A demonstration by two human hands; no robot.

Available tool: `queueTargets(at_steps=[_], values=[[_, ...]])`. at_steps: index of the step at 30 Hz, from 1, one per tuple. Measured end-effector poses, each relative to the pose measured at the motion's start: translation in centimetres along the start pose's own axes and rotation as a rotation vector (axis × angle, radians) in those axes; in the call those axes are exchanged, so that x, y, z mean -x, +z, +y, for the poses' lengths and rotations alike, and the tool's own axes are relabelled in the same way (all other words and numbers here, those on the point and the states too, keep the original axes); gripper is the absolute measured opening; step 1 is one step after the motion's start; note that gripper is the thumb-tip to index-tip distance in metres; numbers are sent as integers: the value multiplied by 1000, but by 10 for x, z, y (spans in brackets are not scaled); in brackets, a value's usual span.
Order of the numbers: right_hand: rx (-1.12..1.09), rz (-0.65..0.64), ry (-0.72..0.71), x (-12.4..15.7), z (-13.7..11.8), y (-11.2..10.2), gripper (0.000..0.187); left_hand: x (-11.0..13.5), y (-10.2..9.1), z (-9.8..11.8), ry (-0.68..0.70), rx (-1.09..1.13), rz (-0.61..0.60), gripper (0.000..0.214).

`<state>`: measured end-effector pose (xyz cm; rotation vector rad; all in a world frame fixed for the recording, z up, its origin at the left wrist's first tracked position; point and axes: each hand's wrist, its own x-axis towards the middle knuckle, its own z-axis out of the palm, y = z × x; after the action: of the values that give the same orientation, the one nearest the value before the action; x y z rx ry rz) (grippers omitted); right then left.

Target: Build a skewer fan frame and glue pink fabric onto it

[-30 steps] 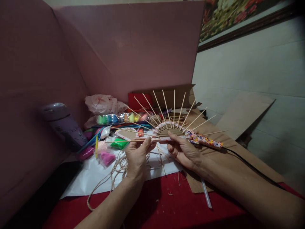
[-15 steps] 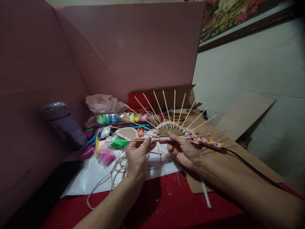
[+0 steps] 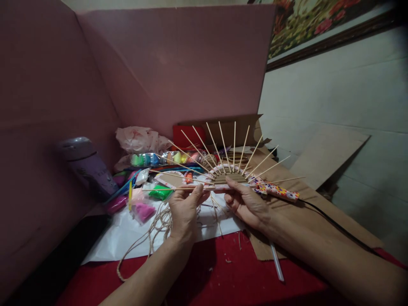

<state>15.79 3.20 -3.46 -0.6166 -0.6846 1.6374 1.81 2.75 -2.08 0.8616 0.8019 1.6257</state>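
Observation:
Held up over the table is a cardboard half-circle (image 3: 234, 178) with a pale patterned rim. Several thin wooden sticks fan out from its curved edge. My left hand (image 3: 186, 208) pinches its left end between thumb and fingers, beside the lowest left stick. On the right, my right hand (image 3: 247, 202) grips the straight lower edge, thumb on the front face and fingers behind. Behind it to the left lies a second half-circle of cardboard (image 3: 170, 179) with a similar rim. A glue gun (image 3: 282, 191) wrapped in flowered covering rests just beyond my right hand.
Left of my hands are jute twine (image 3: 161, 221), a green clay packet (image 3: 160, 192) and a pink packet (image 3: 144, 211) on white paper (image 3: 111, 242). A purple bottle (image 3: 87, 168) stands far left. A glue stick (image 3: 276, 261) lies near brown cardboard (image 3: 325, 216) on the red tablecloth (image 3: 229, 276).
Both hands keep the same hold on the half-circle. The whole view has shifted very slightly; nothing else has visibly moved.

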Motion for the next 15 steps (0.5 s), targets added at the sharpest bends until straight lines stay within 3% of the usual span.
queueTargets(at_steps=[15], values=[[-16, 20, -47, -3, 3, -4, 11, -1, -1, -1, -5, -13, 9, 20]])
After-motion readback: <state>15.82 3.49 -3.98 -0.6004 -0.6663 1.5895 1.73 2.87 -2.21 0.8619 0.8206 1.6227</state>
